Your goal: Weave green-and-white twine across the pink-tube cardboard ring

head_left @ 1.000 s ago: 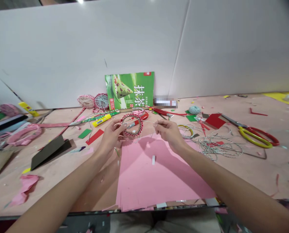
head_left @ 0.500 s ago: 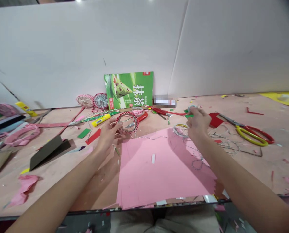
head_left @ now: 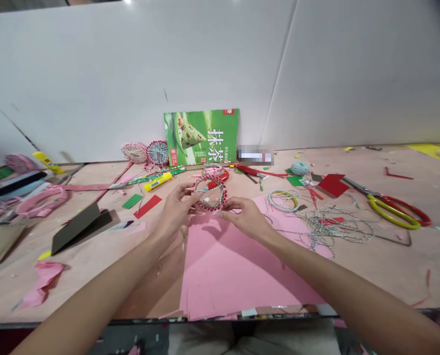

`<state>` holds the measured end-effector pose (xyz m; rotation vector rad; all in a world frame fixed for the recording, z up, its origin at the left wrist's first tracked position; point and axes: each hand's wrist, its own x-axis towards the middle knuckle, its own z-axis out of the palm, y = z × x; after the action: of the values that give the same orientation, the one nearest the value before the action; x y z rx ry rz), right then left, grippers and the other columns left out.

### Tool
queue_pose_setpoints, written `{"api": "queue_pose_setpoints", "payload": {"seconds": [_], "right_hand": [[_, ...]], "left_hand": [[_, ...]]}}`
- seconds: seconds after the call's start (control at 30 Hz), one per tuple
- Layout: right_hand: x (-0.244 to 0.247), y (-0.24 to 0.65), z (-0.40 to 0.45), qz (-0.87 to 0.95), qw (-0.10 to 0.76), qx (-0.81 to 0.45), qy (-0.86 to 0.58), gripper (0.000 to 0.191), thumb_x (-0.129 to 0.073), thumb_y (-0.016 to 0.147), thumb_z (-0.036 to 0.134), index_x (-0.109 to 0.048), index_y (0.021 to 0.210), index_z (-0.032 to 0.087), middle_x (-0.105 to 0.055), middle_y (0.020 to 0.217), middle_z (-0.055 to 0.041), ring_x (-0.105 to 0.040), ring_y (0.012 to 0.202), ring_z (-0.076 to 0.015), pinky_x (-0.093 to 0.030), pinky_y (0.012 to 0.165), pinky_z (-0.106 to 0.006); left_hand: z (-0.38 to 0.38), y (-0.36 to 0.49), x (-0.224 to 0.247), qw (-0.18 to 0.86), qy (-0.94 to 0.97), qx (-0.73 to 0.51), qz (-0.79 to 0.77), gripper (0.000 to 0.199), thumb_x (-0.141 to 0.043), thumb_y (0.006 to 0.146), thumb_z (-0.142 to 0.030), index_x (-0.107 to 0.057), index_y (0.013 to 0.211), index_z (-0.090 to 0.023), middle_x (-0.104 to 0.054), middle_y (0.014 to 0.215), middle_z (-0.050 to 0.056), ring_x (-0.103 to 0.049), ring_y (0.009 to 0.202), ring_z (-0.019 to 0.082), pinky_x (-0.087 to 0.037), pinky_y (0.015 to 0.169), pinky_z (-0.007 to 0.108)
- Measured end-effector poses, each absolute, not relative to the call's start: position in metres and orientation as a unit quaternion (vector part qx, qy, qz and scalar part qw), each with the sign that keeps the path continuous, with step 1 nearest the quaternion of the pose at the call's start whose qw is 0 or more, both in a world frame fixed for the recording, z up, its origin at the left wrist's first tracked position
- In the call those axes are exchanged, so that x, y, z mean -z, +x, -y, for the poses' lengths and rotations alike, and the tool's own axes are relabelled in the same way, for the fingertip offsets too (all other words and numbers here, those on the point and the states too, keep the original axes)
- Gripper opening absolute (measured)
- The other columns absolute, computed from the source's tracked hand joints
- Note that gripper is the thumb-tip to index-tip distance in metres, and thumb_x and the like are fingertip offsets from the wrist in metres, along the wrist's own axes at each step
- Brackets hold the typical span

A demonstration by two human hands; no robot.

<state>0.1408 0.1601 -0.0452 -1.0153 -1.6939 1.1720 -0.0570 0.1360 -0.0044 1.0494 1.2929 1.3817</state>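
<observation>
A ring [head_left: 224, 187] edged with red loops is held upright above the pink paper sheets [head_left: 238, 266], with grey-white string [head_left: 213, 189] stretched across its opening. My left hand [head_left: 177, 207] pinches its left side between thumb and fingers. At the lower right edge, the fingertips of my right hand [head_left: 246, 217] are closed on the rim; whether string lies between them is hidden. To the right, loose twisted string [head_left: 338, 229] spreads in loops beside a yellow-and-white ring [head_left: 294, 201]. A ball of pale string [head_left: 300, 168] sits farther back.
Red-and-yellow-handled scissors [head_left: 393, 209] lie at right. A green printed card [head_left: 201, 138] leans on the white wall near two string-wound discs [head_left: 134, 153]. A glue stick [head_left: 158, 182], a folded dark card [head_left: 75, 227] and paper scraps lie at left.
My right hand has left the string ball at the back right and come to the ring's right edge. The ring and my left hand appear slightly farther right.
</observation>
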Motion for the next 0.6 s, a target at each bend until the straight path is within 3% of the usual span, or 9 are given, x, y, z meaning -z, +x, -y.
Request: {"api": "queue_pose_setpoints", "payload": {"seconds": [0.13, 0.3, 0.37, 0.5, 0.6], "right_hand": [[0.046, 0.145, -0.162, 0.67, 0.415, -0.46, -0.409, 0.025, -0.066, 0.084, 0.041, -0.073, 0.077, 0.018, -0.075, 0.081, -0.0052, -0.067, 0.078, -0.0183, -0.051, 0.072, -0.03], [0.033, 0.159, -0.16, 0.66, 0.424, -0.441, -0.437, 0.036, -0.061, 0.088, 0.049, -0.071, 0.071, 0.018, -0.073, 0.076, -0.0055, -0.058, 0.065, -0.0148, -0.046, 0.058, -0.027], [0.029, 0.163, -0.16, 0.653, 0.43, -0.423, -0.458, 0.037, -0.06, 0.087, 0.049, -0.068, 0.07, 0.018, -0.071, 0.073, -0.0054, -0.052, 0.06, -0.0134, -0.041, 0.053, -0.026], [0.025, 0.17, -0.164, 0.653, 0.417, -0.377, -0.508, 0.04, -0.054, 0.089, 0.051, -0.061, 0.067, 0.018, -0.064, 0.065, -0.0043, -0.045, 0.056, -0.0123, -0.034, 0.051, -0.027], [0.021, 0.181, -0.172, 0.675, 0.362, -0.339, -0.546, 0.04, -0.056, 0.088, 0.05, -0.058, 0.062, 0.019, -0.059, 0.06, -0.0022, -0.045, 0.055, -0.0126, -0.032, 0.054, -0.028]], "left_hand": [[-0.133, -0.056, 0.003, 0.506, 0.421, -0.552, -0.512, 0.046, -0.091, 0.069, -0.031, -0.068, 0.105, -0.017, -0.076, 0.092, 0.003, -0.074, 0.068, 0.017, -0.063, 0.065, 0.029], [-0.134, -0.059, 0.002, 0.528, 0.404, -0.538, -0.517, 0.038, -0.091, 0.066, -0.022, -0.074, 0.098, -0.013, -0.078, 0.088, 0.007, -0.072, 0.061, 0.015, -0.056, 0.052, 0.021], [-0.135, -0.06, 0.003, 0.529, 0.4, -0.541, -0.517, 0.034, -0.09, 0.067, -0.021, -0.075, 0.097, -0.012, -0.079, 0.09, 0.009, -0.073, 0.063, 0.015, -0.058, 0.054, 0.021], [-0.138, -0.063, 0.006, 0.535, 0.399, -0.541, -0.511, 0.034, -0.088, 0.07, -0.022, -0.076, 0.101, -0.012, -0.081, 0.099, 0.012, -0.077, 0.069, 0.021, -0.065, 0.062, 0.027], [-0.14, -0.068, 0.011, 0.538, 0.4, -0.537, -0.512, 0.036, -0.087, 0.073, -0.023, -0.075, 0.105, -0.011, -0.081, 0.103, 0.015, -0.079, 0.073, 0.027, -0.069, 0.069, 0.038]]}}
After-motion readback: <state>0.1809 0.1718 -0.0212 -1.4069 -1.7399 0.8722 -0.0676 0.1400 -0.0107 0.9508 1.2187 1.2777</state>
